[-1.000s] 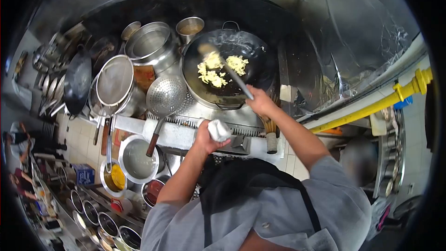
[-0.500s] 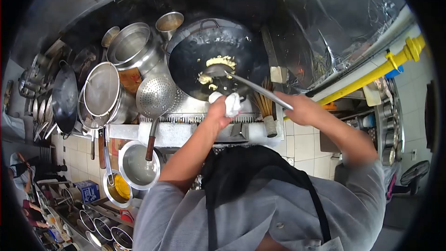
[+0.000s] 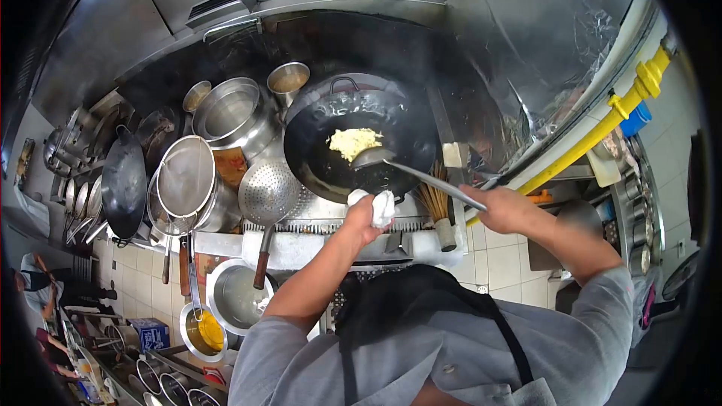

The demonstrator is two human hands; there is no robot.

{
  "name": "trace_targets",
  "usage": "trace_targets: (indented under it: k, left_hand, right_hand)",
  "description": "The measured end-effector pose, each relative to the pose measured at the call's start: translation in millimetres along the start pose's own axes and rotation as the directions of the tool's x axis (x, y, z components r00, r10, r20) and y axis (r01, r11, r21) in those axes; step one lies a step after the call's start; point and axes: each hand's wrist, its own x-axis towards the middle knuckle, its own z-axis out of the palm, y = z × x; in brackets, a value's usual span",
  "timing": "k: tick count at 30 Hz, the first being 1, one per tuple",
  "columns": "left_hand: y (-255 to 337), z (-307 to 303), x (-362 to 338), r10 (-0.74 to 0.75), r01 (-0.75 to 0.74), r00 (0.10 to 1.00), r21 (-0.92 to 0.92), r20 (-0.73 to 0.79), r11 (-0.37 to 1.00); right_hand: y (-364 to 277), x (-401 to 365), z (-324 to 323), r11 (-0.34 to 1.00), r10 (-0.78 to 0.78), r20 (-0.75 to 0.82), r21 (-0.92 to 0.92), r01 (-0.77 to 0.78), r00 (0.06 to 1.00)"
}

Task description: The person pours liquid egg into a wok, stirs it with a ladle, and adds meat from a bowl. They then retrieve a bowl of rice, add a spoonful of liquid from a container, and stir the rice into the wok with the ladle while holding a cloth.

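"At the near edge of the big black wok [image 3: 410, 135], what does my left hand [image 3: 359, 227] have?"

"It is closed on a white cloth [image 3: 383, 210], all bunched up. I can't tell if the cloth touches the wok."

"And my right hand [image 3: 498, 209]?"

"It is shut tight near the top end of the long ladle [image 3: 370, 156]. The ladle leans down into the wok."

"Can you read any words?"

"Off to my left is a blue box [image 3: 153, 333] with white marks. They are too small for me to read."

"Where is the yellow food [image 3: 352, 140]?"

"It is inside the wok, in one soft, lumpy heap. It is past the cloth, and ahead and to the left of my right hand. The round end of the ladle is at its near side."

"What is farther back?"

"The wok's far handle [image 3: 344, 81] sticks up, and a metal bowl [image 3: 289, 79] is near it."
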Motion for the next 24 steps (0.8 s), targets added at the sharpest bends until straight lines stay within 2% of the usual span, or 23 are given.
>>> trace_targets:
  k: [2, 4, 5, 7, 8, 10, 11, 12, 13, 14, 16, 18, 19, 22, 24]
  left_hand:
    - [1, -3, 7, 0.036, -0.036, 0.999, 0.02, 0.012, 0.999]
    - [-20, -27, 35, 0.207, -0.204, 0.977, -0.05, 0.047, 0.978]
    - [-32, -28, 29, 0.177, -0.177, 0.984, -0.077, -0.008, 0.981]
    - [-55, -20, -12, 0.115, -0.132, 0.98, -0.097, -0.16, 0.987]
    - [-66, -25, -19, 0.197, -0.209, 0.971, -0.082, -0.133, 0.974]
    - [-49, -10, -42, 0.161, -0.177, 0.979, -0.126, -0.129, 0.976]
    - [-38, -13, -31, 0.122, -0.129, 0.991, -0.182, -0.046, 0.975]
    - [-25, -21, -11, 0.089, -0.077, 0.995, -0.224, 0.041, 0.971]
    - [-18, -30, 19, 0.144, -0.142, 0.99, -0.139, 0.003, 0.98]
    - [-4, -24, 17, 0.125, -0.124, 0.992, -0.117, -0.002, 0.985]
    - [4, -30, 49, 0.162, -0.164, 0.986, -0.151, -0.026, 0.975]
    - [9, -26, 49, 0.169, -0.173, 0.985, -0.131, -0.039, 0.976]
    - [10, -25, 51, 0.17, -0.175, 0.984, -0.109, -0.055, 0.979]
    - [9, -29, 55, 0.153, -0.157, 0.987, -0.084, -0.051, 0.984]
    - [10, -27, 52, 0.142, -0.148, 0.987, -0.088, -0.077, 0.985]
  right_hand:
    - [-15, 33, 14, 0.997, 0.073, 0.006, -0.016, -0.072, 0.997]
    - [-10, 73, 39, 0.989, 0.15, -0.086, 0.027, -0.148, 0.985]
    - [-10, 71, 34, 0.989, 0.149, -0.094, 0.011, -0.149, 0.984]
    - [-9, 59, 30, 0.982, 0.05, -0.304, 0.187, 0.008, 0.951]
    - [5, 55, 30, 0.985, 0.044, -0.307, 0.174, 0.01, 0.951]
    - [26, 43, 21, 0.906, -0.145, -0.496, 0.281, 0.317, 0.856]
    - [23, 39, 11, 0.929, -0.023, -0.37, 0.336, 0.157, 0.929]
    - [-9, 37, -13, 0.843, 0.193, -0.148, 0.531, -0.087, 0.97]
    - [7, 64, 14, 0.888, 0.169, -0.299, 0.459, -0.014, 0.939]
    - [27, 100, 43, 0.928, 0.127, -0.447, 0.368, 0.053, 0.885]
    - [-15, 129, 65, 0.87, 0.27, -0.33, 0.486, -0.082, 0.905]
    - [-20, 133, 82, 0.896, 0.179, -0.292, 0.443, -0.033, 0.939]
    - [-25, 121, 74, 0.906, 0.09, -0.33, 0.42, 0.06, 0.94]
    - [-36, 100, 41, 0.942, 0.109, -0.257, 0.335, -0.017, 0.96]
    - [-35, 110, 35, 0.951, 0.173, -0.273, 0.296, -0.089, 0.946]
